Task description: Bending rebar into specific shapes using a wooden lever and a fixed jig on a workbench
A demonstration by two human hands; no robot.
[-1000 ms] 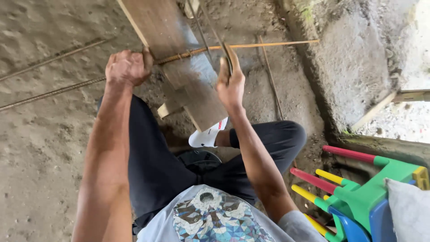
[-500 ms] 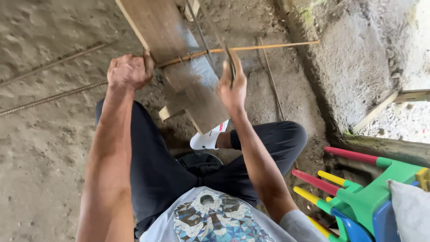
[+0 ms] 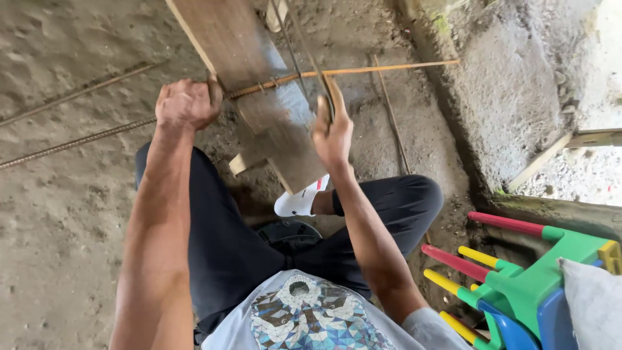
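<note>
L hand (image 3: 186,104) fisted tight round end of rusty rebar (image 3: 363,69), which lies across the wooden plank (image 3: 259,84); R hand (image 3: 333,129) clasps a thin dark tool (image 3: 330,97) upright just below the bar; plastic chair (image 3: 531,279) lies at right, well apart.

Daylight's coming in from the right, blowing out the pale rubble (image 3: 586,175) & upper right corner. Concrete floor (image 3: 65,214) is sitting in soft, even shade, w/ only faint shadows. Left hand (image 3: 188,104) & right hand (image 3: 332,129) are showing slight motion blur. Wide-angle lens is bending the edges a bit.
</note>
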